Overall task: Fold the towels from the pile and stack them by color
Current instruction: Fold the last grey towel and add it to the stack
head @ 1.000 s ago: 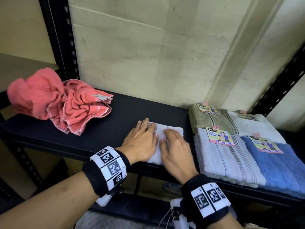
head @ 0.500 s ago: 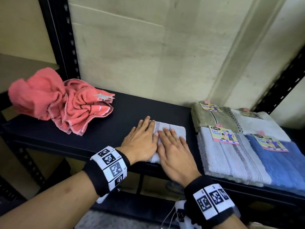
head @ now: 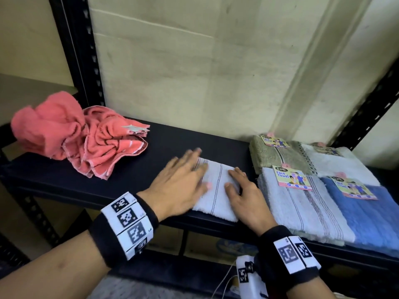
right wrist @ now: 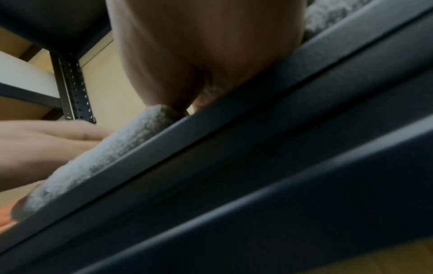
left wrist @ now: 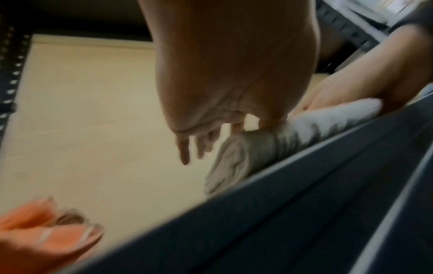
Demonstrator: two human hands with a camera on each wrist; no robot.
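1. While both hands lie on it, the folded white towel (head: 216,186) sits at the shelf (head: 121,180) front edge, just left of the folded stacks (head: 302,203).
2. Left hand (head: 179,186): fingers straight, spread, blurred.
3. Right hand (head: 246,197): fingers bent, tips pressing the towel.
4. Pink pile (head: 75,134) crumpled, far left.

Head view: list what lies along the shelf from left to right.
Pink towel pile → left hand → folded white towel → right hand → grey striped towel → blue towel.
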